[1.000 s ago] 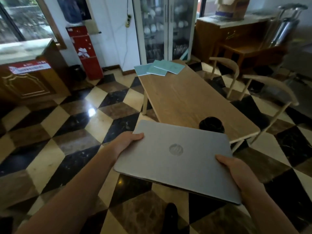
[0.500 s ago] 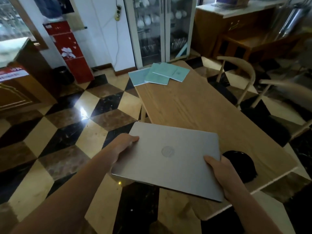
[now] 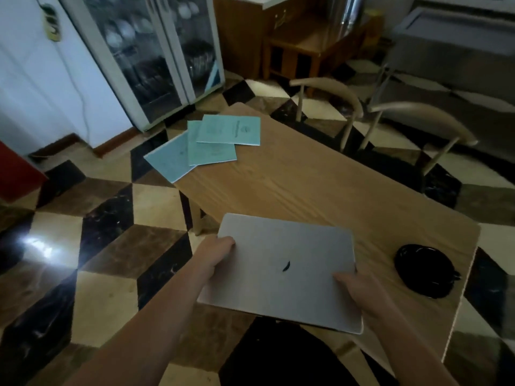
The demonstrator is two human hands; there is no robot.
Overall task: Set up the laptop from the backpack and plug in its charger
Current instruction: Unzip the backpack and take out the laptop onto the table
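The closed, flat silver-grey laptop (image 3: 284, 271) is held level between both hands over the near end of the light wooden tabletop (image 3: 306, 185), its near edge overhanging the tabletop's edge toward the person. The left hand (image 3: 216, 253) is clamped on the laptop's left edge with the thumb on the lid, and the right hand (image 3: 359, 291) grips its near right corner, thumb also on top. On the tabletop to the right of the laptop lies a black coiled bundle (image 3: 426, 270), apart from it, and beyond the laptop at the far end lie three overlapping pale teal booklets (image 3: 211, 143).
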